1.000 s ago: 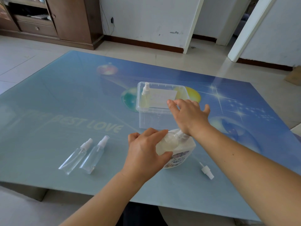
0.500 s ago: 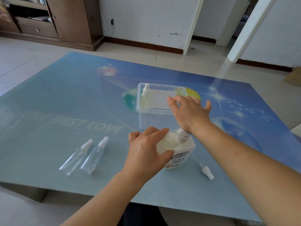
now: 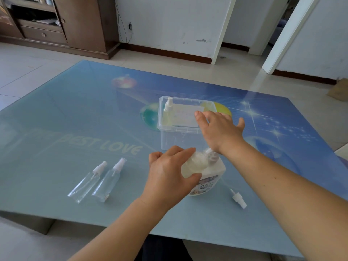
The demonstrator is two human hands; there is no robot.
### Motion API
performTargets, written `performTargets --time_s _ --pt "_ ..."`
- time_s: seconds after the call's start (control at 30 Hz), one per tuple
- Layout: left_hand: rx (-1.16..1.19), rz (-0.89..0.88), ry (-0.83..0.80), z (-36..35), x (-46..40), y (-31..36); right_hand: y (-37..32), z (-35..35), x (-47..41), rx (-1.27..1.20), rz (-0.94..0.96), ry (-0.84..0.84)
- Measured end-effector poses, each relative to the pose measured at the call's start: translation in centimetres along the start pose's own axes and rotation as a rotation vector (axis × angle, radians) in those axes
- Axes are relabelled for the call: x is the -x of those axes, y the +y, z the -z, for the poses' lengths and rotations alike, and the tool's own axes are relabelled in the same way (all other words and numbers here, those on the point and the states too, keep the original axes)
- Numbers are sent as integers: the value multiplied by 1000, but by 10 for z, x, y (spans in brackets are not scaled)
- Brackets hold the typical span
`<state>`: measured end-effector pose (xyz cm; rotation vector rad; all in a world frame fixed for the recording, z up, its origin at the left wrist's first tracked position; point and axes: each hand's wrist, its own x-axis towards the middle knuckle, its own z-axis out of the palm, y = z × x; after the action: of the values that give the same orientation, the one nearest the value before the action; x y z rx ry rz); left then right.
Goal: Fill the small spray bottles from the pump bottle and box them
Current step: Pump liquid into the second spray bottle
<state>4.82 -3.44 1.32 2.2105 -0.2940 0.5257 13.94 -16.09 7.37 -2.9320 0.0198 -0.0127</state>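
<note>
Fingers of the left hand (image 3: pixel 169 178) curl round the pale pump bottle (image 3: pixel 205 172) near the table's (image 3: pixel 56 129) front edge; right hand (image 3: pixel 218 130) fingers seem spread above it, maybe pressing the pump.

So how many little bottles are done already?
One spray bottle with yellowish liquid already stands in the clear box. The left hand grips the pump bottle; the right hand presses above it. Two clear bottles lie unfilled, and a loose sprayer waits.
</note>
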Motion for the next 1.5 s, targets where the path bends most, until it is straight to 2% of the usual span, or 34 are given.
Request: performTargets --time_s 0.3,1.5 --pt "2 15 -3 -5 6 -6 2 -11 3 18 -53 -33" --pt "22 -4 3 -6 5 -8 0 -9 4 9 -2 -8"
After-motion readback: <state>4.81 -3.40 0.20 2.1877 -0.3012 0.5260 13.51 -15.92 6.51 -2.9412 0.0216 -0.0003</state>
